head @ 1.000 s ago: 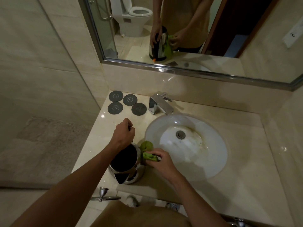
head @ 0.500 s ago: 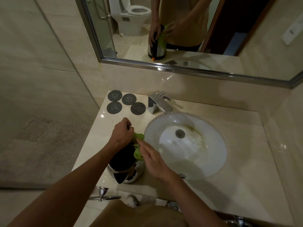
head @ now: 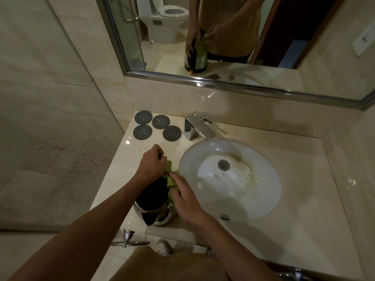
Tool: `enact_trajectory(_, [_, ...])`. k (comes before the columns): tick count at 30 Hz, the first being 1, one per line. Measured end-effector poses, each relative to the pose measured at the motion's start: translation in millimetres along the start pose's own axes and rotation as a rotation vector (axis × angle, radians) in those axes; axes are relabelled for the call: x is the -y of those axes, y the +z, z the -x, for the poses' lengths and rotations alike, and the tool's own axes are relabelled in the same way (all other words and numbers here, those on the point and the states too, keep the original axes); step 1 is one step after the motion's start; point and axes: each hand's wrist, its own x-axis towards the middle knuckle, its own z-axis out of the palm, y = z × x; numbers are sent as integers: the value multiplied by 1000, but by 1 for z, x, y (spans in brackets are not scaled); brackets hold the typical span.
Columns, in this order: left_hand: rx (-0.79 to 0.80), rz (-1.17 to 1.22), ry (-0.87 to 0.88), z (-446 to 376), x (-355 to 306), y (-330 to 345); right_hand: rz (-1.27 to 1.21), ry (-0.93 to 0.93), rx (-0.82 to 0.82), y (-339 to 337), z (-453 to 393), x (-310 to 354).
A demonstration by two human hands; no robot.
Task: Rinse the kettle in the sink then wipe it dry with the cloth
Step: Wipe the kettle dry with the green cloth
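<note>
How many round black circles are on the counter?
4, all left of the faucet: two at the back, two nearer. None seem hidden.

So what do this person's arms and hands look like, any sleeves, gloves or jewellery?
Both forearms are bare to the frame's bottom edge, with no sleeve showing. The left hand and right hand wear no gloves, and no rings, watch or bracelet can be seen. The mirror shows a short-sleeved tan shirt.
</note>
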Motion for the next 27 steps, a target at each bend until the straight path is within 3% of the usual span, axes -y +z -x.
enact_trajectory(6, [9,-6,8,-1,0,1,-112,286,39,-5,2,-29])
enact_trajectory(13, [0,-4,3,-5,4,2,-35,86,12,-4,3,9])
enact_trajectory(21, [7,47,-6,-3,4,0,-74,302,46,-12,-9,-15])
enact_trajectory(27, [19,53,-12,-3,5,-1,-67,35,-4,-6,1,1])
